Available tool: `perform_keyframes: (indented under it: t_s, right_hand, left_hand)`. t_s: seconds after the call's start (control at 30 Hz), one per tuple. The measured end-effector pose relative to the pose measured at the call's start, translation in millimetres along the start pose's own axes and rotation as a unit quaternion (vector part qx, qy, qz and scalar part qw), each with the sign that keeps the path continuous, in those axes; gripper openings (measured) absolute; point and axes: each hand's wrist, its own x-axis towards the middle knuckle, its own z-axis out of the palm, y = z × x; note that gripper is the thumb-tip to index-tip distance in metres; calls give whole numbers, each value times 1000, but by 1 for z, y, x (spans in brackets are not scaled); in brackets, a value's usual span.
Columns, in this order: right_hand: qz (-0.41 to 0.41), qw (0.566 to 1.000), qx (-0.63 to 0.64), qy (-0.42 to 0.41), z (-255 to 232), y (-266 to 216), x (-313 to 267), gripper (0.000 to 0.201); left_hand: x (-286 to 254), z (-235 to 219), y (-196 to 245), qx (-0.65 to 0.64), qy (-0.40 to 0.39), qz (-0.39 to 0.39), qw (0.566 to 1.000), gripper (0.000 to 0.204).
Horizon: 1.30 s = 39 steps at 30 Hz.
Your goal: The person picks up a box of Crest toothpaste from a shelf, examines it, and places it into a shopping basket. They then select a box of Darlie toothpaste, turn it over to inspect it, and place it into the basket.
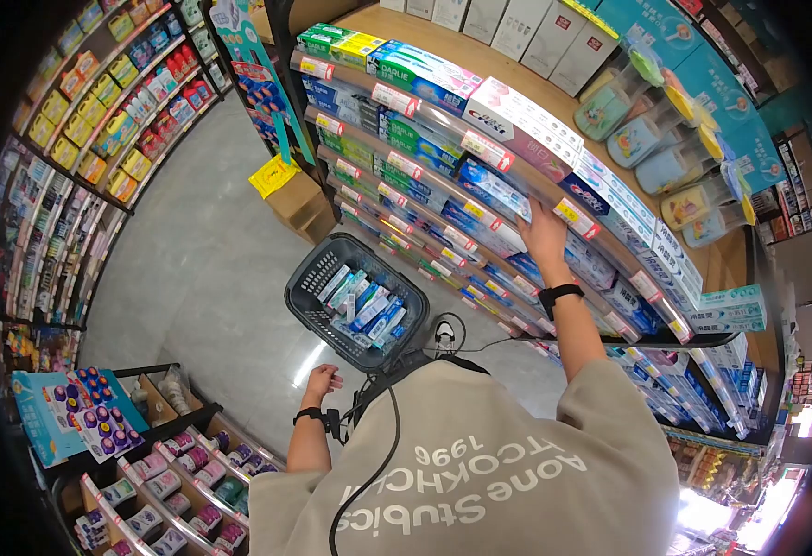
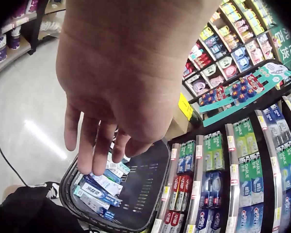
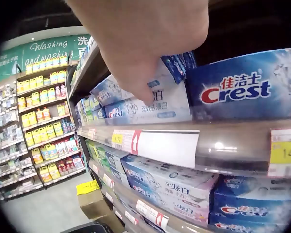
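My right hand (image 1: pixel 545 236) reaches into an upper shelf row. In the right wrist view its thumb lies over the front of a white-and-blue Crest toothpaste box (image 3: pixel 169 104), while the other fingers are hidden behind it. A darker blue Crest box (image 3: pixel 242 87) stands just right of it. My left hand (image 1: pixel 323 379) hangs loosely with nothing in it, near the dark shopping basket (image 1: pixel 306 306). In the left wrist view its relaxed fingers overlap the basket. Several toothpaste boxes (image 1: pixel 366 309) lie jumbled inside.
Tiered toothpaste shelves (image 1: pixel 406 171) curve along the front and right. Plastic cups (image 1: pixel 642 144) stand on the top ledge. A cardboard box (image 1: pixel 299 206) with a yellow sign sits on the floor beyond the basket. Another shelf unit (image 1: pixel 160 486) stands at lower left. A cable (image 1: pixel 369 473) runs over the shirt.
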Motion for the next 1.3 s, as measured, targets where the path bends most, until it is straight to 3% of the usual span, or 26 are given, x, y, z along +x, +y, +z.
perform_keyframes:
  t_s: [0.23,0.37,0.4,0.5,0.57,0.6,0.67,0.73,0.8,0.9,1.07,1.17,1.23,1.27,1.3]
  right_hand:
    - [2,996,-12,88,-17,-10,-26,60]
    - [-40,990,10,132,-28,-16,-52,60]
    - [-20,989,70,131,-29,-20,-61,47]
    - [91,988,117,48,-1,-33,-108,39]
    - [102,990,98,-2,14,-39,-143,36]
    - [148,982,80,-89,25,-38,-165,42]
    - [216,956,45,-193,56,-27,-221,51]
    - [263,934,37,-240,61,-22,-289,58]
    - [339,864,57,-367,73,-8,-366,52]
    - [491,776,86,-386,61,-9,-472,65]
    - [635,660,117,-383,30,-23,-562,68]
    - [616,682,112,-378,39,-18,-577,68]
    - [572,721,131,-368,54,-5,-572,68]
    - [584,723,129,-347,63,-4,-561,64]
    - [597,711,197,-315,63,-5,-544,60]
  left_hand:
    - [-6,-11,-17,10,-2,11,1000,27]
    - [-13,-25,-35,25,-17,-22,999,27]
    - [-15,-27,-35,25,-12,-28,999,27]
    - [-22,-39,-36,39,-12,-38,998,30]
    - [-22,-45,-32,62,-20,-38,997,35]
    - [-22,-48,-29,66,-25,-37,997,34]
    - [-19,-54,-22,80,-38,-34,995,33]
    - [-11,-62,-22,86,-47,-29,995,31]
    - [-15,-69,-5,110,-53,-24,992,31]
    - [-11,-79,15,137,-54,-16,989,31]
    - [7,-75,48,184,-75,2,980,33]
    - [19,-69,78,224,-128,10,966,36]
    - [60,-88,104,237,-171,0,956,32]
    - [100,-105,108,233,-231,112,938,27]
    - [89,-88,143,331,-96,188,920,24]
